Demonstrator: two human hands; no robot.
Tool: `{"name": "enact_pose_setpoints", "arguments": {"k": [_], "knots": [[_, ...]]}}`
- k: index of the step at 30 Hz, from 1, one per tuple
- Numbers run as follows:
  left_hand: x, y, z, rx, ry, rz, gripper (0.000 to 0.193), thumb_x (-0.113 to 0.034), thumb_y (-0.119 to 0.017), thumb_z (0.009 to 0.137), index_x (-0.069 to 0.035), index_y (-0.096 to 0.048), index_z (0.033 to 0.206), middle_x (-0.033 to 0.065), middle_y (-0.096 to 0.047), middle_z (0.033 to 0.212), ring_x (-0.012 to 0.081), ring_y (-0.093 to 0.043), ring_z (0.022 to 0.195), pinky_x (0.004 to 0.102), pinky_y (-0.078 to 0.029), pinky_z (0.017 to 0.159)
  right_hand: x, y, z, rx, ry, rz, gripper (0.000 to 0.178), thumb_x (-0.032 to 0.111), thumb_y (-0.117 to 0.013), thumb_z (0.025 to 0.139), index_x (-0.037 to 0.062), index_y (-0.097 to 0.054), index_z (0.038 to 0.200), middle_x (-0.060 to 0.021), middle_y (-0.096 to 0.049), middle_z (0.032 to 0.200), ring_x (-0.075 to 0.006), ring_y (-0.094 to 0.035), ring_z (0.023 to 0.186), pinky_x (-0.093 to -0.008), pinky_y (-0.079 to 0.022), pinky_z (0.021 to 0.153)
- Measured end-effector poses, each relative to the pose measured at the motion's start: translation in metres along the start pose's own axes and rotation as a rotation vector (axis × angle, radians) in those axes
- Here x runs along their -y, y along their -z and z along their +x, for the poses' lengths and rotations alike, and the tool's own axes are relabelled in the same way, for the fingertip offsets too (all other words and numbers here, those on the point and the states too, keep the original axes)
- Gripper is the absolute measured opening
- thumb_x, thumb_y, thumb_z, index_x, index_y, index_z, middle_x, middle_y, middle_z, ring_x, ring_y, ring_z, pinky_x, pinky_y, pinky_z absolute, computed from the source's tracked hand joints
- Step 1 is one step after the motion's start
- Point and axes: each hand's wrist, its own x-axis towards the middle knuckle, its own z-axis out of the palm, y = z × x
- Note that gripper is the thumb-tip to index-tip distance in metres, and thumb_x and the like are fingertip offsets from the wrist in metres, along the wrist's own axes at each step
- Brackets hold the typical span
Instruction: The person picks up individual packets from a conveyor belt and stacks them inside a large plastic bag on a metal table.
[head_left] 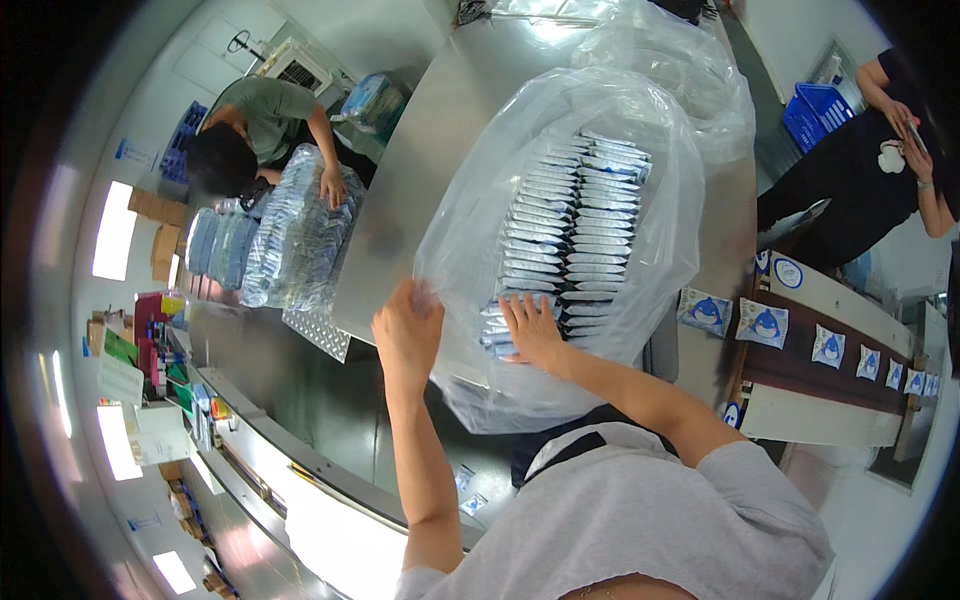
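Observation:
A large clear plastic bag lies on the metal table with its mouth toward me. Inside it, small flat packets stand on edge in two long rows. My left hand is closed on the left edge of the bag's mouth. Reaching into the opening, my right hand lies with fingers spread on the near end of the left row. Its palm side is hidden against the packets.
On the right, a dark conveyor belt carries white-and-blue packets in a line toward the table. Another clear bag lies at the far right. Back left, a co-worker bends over wrapped bundles; another person stands at right.

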Motion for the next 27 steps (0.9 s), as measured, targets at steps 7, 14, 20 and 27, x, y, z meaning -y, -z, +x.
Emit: {"name": "enact_pose_setpoints", "arguments": {"k": [7,14,20,27], "knots": [[-0.047,0.002,-0.040,-0.208,-0.150,-0.208,0.034,-0.010,-0.061,0.082,-0.003,-0.053,0.115,0.0100,-0.052,0.117,0.0203,-0.050,0.102,0.0367,-0.040,0.087,0.000,-0.033,-0.019,-0.150,0.028,0.095,0.103,0.066,-0.056,0.073,0.0017,-0.019,0.144,-0.0223,-0.014,0.149,-0.0413,-0.015,0.136,-0.0636,-0.014,0.104],[-0.135,-0.062,-0.092,0.315,-0.564,-0.495,0.030,-0.005,-0.064,0.067,-0.001,-0.061,0.097,0.0158,-0.053,0.109,0.0309,-0.054,0.100,0.0375,-0.042,0.087,-0.023,0.004,-0.059,-0.522,-0.027,0.394,0.041,0.026,-0.060,0.078,0.0051,-0.058,0.114,-0.0145,-0.043,0.135,-0.0298,-0.028,0.134,-0.0635,-0.016,0.105],[-0.155,-0.133,-0.143,0.724,-0.644,-0.629,0.029,0.004,-0.065,0.070,-0.002,-0.061,0.098,0.0146,-0.056,0.107,0.0305,-0.056,0.098,0.0351,-0.046,0.082,-0.128,0.046,-0.203,-0.631,-0.247,0.486,0.030,0.009,-0.062,0.071,0.0067,-0.059,0.100,-0.0112,-0.055,0.110,-0.0315,-0.050,0.107,-0.0427,-0.039,0.091],[-0.165,-0.195,-0.170,0.955,-0.563,-0.565,0.023,-0.003,-0.065,0.078,-0.003,-0.059,0.100,0.0126,-0.058,0.103,0.0275,-0.061,0.088,0.0337,-0.049,0.076,-0.337,0.051,-0.408,-0.309,-0.798,0.119,0.027,0.008,-0.050,0.080,0.0071,-0.059,0.105,-0.0117,-0.057,0.114,-0.0290,-0.051,0.112,-0.0432,-0.044,0.088]]}}
